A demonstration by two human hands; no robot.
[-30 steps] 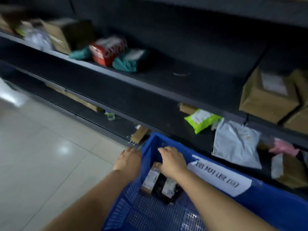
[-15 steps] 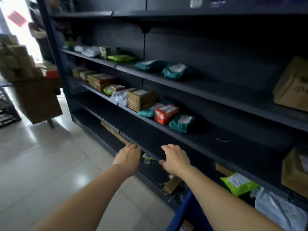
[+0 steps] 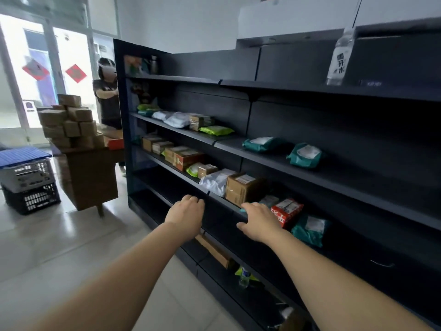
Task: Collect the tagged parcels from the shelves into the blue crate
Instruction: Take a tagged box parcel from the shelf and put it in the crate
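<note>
Both of my arms reach toward a dark shelving unit (image 3: pixel 310 177). My left hand (image 3: pixel 185 215) hangs with loosely curled fingers in front of a shelf edge and holds nothing. My right hand (image 3: pixel 259 222) is spread and relaxed, close to the same shelf edge, just left of a red box (image 3: pixel 287 212). Behind my hands on that shelf sit a brown cardboard box (image 3: pixel 242 188), a white bag (image 3: pixel 214 181) and a teal bag (image 3: pixel 310 229). Two more teal bags (image 3: pixel 304 155) lie one shelf up. The blue crate is out of view.
A person (image 3: pixel 107 96) stands past the shelf's far end. Stacked cardboard boxes (image 3: pixel 69 121) rest on a brown table (image 3: pixel 90 175). Black and grey crates with a blue lid (image 3: pixel 26 180) stand on the tiled floor at left. A water bottle (image 3: pixel 340 59) stands on the top shelf.
My view has swung up from the blue crate to the shelves. My right hand left the parcels in the crate, and both hands now hover empty at the shelf.
</note>
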